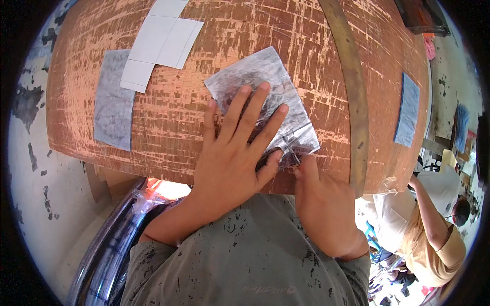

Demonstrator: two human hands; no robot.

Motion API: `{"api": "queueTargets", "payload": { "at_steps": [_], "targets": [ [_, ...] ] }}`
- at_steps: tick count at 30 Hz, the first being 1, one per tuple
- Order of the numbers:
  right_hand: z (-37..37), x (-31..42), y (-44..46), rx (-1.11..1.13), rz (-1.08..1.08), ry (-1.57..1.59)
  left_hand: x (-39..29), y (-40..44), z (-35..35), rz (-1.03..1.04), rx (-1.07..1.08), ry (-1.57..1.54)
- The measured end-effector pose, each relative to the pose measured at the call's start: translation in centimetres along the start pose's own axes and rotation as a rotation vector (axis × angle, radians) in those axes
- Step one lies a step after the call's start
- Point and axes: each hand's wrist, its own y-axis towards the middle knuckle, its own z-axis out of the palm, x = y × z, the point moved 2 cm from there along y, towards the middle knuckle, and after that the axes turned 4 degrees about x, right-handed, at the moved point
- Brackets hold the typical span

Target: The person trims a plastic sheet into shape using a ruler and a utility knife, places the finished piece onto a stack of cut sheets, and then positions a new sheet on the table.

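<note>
My left hand (232, 145) lies flat with its fingers spread, pressing a thin grey translucent sheet (273, 66) onto the worn wooden board. Dark lines cross near the sheet's lower right corner, just beyond my left thumb. Close to that corner, at the board's near edge, my right hand (326, 204) is closed with its index finger pointing forward. Whatever it grips, if anything, is too small or hidden to make out. To the left, a white paper cutout (161, 43) with ruled lines partly overlaps another grey piece (113, 104).
A long, brownish ruler-like strip (352, 86) runs across the scratched board (168, 122) right of my hands. Farther right lies a blue-grey rectangular piece (407, 109). Another person (434, 224) is at the lower right. A plastic-wrapped roll (115, 255) stands below left.
</note>
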Motion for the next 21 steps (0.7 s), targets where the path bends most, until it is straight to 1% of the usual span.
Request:
{"api": "queueTargets", "payload": {
  "at_steps": [4,6,7,9,10,14,19,21],
  "targets": [
    [-1.0,0.0,0.6,0.055,-0.031,-0.049,-0.1,0.0,0.0,-0.01,-0.005,-0.03],
    [-1.8,0.2,0.9,0.149,-0.081,-0.151,-0.1,0.0,0.0,-0.018,-0.008,-0.023],
    [-1.5,-0.1,0.8,0.148,-0.08,-0.151,-0.2,0.0,0.0,-0.028,-0.011,-0.016],
    [-0.9,-0.5,0.6,0.057,-0.097,-0.104,-0.1,-0.1,0.2,-0.033,-0.029,-0.006],
    [-0.9,-0.4,0.5,0.053,-0.098,-0.104,0.0,-0.1,0.3,-0.039,-0.045,0.003],
    [-1.0,-0.5,0.4,0.089,-0.07,-0.069,0.4,0.1,0.3,-0.069,-0.07,0.021],
    [-2.0,-1.7,0.2,0.112,-0.053,0.02,0.1,0.0,-0.3,-0.018,-0.052,0.004],
    [-2.5,-2.0,-0.5,-0.013,-0.055,0.083,0.1,0.0,-0.3,-0.012,-0.05,-0.004]
  ]
}}
